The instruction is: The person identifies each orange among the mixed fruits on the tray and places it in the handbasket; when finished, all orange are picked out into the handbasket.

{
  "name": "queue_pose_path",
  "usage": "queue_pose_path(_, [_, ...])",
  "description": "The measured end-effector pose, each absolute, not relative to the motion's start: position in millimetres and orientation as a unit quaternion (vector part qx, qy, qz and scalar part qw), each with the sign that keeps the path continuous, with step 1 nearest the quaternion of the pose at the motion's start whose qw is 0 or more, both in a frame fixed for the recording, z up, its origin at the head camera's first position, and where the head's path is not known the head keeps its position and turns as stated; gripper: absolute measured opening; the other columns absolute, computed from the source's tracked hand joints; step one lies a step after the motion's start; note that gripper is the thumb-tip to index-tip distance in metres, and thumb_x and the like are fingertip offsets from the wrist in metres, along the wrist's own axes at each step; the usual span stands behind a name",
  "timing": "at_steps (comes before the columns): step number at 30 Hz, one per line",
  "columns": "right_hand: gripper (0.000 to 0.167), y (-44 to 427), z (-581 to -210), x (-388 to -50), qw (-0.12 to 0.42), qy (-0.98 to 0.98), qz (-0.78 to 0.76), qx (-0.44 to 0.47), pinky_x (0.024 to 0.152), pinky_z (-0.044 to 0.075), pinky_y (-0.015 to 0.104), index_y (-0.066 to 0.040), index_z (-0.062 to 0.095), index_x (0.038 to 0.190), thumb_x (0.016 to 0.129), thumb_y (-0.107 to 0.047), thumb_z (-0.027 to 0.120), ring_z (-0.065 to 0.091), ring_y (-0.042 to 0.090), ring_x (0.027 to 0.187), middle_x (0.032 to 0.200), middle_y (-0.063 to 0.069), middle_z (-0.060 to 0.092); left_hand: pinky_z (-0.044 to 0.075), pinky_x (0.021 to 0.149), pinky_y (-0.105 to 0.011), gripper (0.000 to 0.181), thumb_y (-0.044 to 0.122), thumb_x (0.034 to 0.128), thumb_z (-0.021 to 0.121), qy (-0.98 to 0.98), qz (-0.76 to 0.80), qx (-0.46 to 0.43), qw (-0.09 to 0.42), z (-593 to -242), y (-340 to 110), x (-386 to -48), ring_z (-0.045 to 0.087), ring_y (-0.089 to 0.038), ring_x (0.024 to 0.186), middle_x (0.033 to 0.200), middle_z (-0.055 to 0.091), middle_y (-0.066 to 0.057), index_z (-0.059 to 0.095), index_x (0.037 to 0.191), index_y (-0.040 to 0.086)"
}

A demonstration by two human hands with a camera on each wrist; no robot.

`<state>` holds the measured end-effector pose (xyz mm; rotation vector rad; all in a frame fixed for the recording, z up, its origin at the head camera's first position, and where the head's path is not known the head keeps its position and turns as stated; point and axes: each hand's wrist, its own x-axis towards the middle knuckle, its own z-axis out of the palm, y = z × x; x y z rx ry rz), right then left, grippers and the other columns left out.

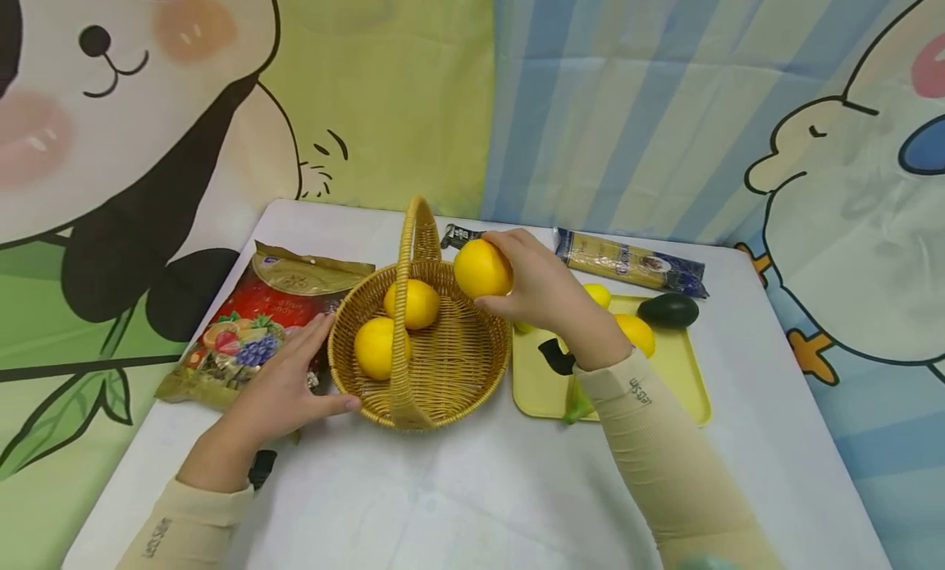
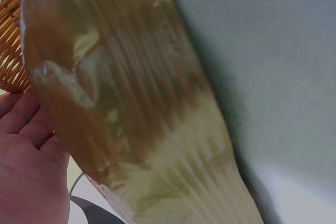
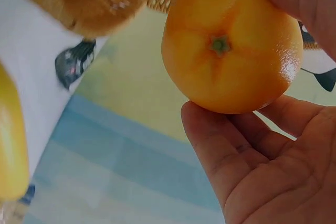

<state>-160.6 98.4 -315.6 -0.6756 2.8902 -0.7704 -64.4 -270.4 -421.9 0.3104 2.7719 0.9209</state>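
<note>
My right hand [image 1: 537,279] pinches an orange [image 1: 482,268] between thumb and fingers, above the right rim of a round wicker basket [image 1: 458,365]. Up close, the right wrist view shows the green stem end of that orange [image 3: 226,45]. Inside the basket two more oranges lie on the left; one orange [image 1: 417,304] sits behind the other orange [image 1: 373,348], partly hidden by the arched handle. Against the basket's left side rests my left hand [image 1: 284,389], thumb and fingers spread. Below that wrist, a gold and red candy bag [image 1: 273,307] lies partly covered by the hand.
Right of the basket, a yellow tray [image 1: 542,389] holds an orange [image 1: 636,334], a lemon-like yellow fruit [image 1: 596,294] and a green item [image 1: 579,406], partly hidden by my right arm. A dark avocado-like fruit [image 1: 668,311] lies at its back edge. Behind lie a long pasta-like packet [image 1: 627,260] and a small black packet [image 1: 459,236].
</note>
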Motion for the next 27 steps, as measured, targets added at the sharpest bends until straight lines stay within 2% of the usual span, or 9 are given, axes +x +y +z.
queue_pose_path(10, [0.087, 72, -333, -165, 0.094, 0.939, -0.226, -0.240, 0.103, 0.057, 0.045, -0.013, 0.044, 0.158, 0.085, -0.037, 0.086, 0.059, 0.026, 0.118, 0.147, 0.011, 0.052, 0.020, 0.117, -0.083, 0.133, 0.073, 0.0706, 0.084, 0.939, 0.312, 0.106, 0.096, -426, -267, -66, 0.016, -0.053, 0.159, 0.178, 0.011, -0.010, 0.007, 0.170, 0.030])
queue_pose_path(15, [0.084, 63, -341, -161, 0.097, 0.936, -0.211, -0.265, 0.101, 0.057, 0.042, -0.012, 0.047, 0.155, 0.084, -0.037, 0.086, 0.059, 0.024, 0.116, 0.142, 0.009, 0.054, 0.021, 0.118, -0.082, 0.131, 0.072, 0.0716, 0.084, 0.940, 0.311, 0.103, 0.099, -425, -266, -66, 0.016, -0.052, 0.159, 0.178, 0.011, -0.008, 0.007, 0.170, 0.031])
queue_pose_path(21, [0.086, 50, -344, -154, 0.112, 0.929, -0.203, -0.288, 0.104, 0.056, 0.041, -0.011, 0.047, 0.156, 0.083, -0.036, 0.087, 0.059, 0.024, 0.122, 0.149, 0.010, 0.053, 0.021, 0.118, -0.082, 0.131, 0.068, 0.0723, 0.086, 0.940, 0.311, 0.102, 0.094, -425, -268, -65, 0.016, -0.053, 0.159, 0.178, 0.011, -0.009, 0.008, 0.170, 0.031])
queue_pose_path(27, [0.085, 38, -348, -151, 0.130, 0.924, -0.165, -0.319, 0.108, 0.053, 0.037, -0.008, 0.049, 0.154, 0.082, -0.036, 0.086, 0.057, 0.022, 0.127, 0.150, 0.008, 0.054, 0.021, 0.118, -0.081, 0.132, 0.073, 0.0711, 0.084, 0.941, 0.309, 0.102, 0.093, -426, -271, -64, 0.017, -0.052, 0.159, 0.178, 0.011, -0.008, 0.007, 0.170, 0.031])
